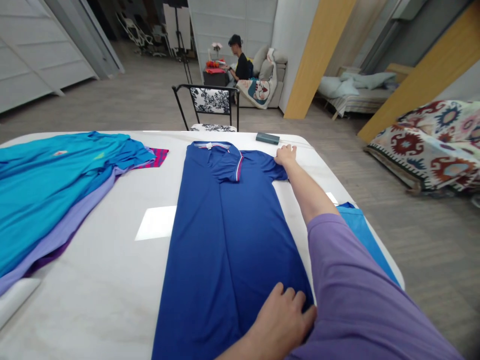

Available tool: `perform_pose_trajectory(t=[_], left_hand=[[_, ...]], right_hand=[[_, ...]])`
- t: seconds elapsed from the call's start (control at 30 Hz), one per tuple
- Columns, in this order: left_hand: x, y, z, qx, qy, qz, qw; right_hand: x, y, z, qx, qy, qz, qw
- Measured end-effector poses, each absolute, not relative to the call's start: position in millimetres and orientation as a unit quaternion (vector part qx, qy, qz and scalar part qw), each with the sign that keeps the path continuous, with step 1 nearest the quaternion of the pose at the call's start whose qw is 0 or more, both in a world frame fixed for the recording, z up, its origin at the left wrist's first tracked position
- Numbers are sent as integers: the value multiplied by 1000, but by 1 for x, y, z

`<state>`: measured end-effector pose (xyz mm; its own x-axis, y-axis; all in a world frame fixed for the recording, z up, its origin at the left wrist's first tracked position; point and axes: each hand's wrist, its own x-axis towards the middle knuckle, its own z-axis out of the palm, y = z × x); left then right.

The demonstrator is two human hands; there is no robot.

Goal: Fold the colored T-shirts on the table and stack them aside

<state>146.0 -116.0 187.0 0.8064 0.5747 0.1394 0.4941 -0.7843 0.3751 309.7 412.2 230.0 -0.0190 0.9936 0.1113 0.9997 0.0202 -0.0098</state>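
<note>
A dark blue polo shirt (202, 235) lies lengthwise on the white table, its left side folded in over the middle. Its collar, edged in white and red, points to the far side, and one short sleeve sticks out to the right. My right hand (287, 155) reaches far forward, its fingers closed on the end of that sleeve. Nearer to me, my left hand (281, 315) has curled fingers at the shirt's right edge, low on the body; the fingertips are partly hidden.
A pile of shirts, teal on top (56, 180), covers the table's left side. A blue bag-like item (363, 235) lies at the right edge, a dark small box (267, 138) at the far edge. Beyond are a chair (210, 100) and a seated person (240, 62).
</note>
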Motion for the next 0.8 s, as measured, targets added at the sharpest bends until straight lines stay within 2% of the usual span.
perform_pose_trajectory(t=[0.2, 0.33, 0.47, 0.57, 0.7, 0.8], left_hand=[[159, -124, 202, 909, 356, 95, 196], [169, -137, 201, 920, 338, 122, 154], [169, -149, 194, 921, 334, 136, 148], [161, -148, 201, 906, 342, 129, 213], [128, -137, 235, 845, 401, 123, 332], [82, -134, 262, 792, 438, 151, 398]], right_hand=[[299, 402, 253, -683, -723, -12, 107], [291, 395, 283, -695, -713, 24, 89], [292, 382, 312, -697, -697, 165, 35], [301, 369, 326, -694, -679, 232, 58], [308, 357, 332, -718, -669, 128, 140], [303, 357, 332, -711, -682, 56, 164]])
